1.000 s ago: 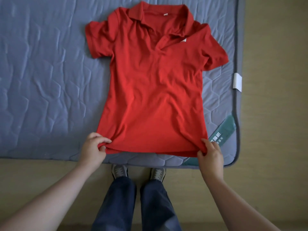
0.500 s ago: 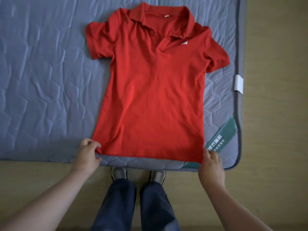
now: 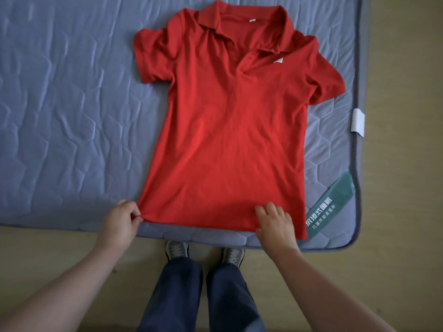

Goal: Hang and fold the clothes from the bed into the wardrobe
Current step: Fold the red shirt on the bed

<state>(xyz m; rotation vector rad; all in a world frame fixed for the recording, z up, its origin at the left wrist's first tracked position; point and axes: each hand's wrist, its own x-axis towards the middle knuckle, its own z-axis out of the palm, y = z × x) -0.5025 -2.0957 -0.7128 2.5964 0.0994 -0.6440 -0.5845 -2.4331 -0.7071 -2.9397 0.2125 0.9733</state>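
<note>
"So, how far along is it?"

"Early, I'd judge. The red short-sleeved cotton polo shirt (image 3: 227,130) lies spread face up on the quilted blue-grey mattress (image 3: 60,116), collar at the far end, hem at the near edge by my feet. There is no fold in it yet, and no wardrobe is in view."

"And your hands?"

"My left hand (image 3: 121,224) pinches the near left hem corner between thumb and fingertips. My right hand (image 3: 275,224) lies on the hem right of the middle, short of the near right corner, with fingers spread and fairly straight. Whether the thumb hooks under the edge I cannot tell."

"How does the shirt look?"

"Mostly flat. Both sleeves are out to the sides and the placket is open, with a small white mark on the chest at the right. Faint creases run down the body."
</note>
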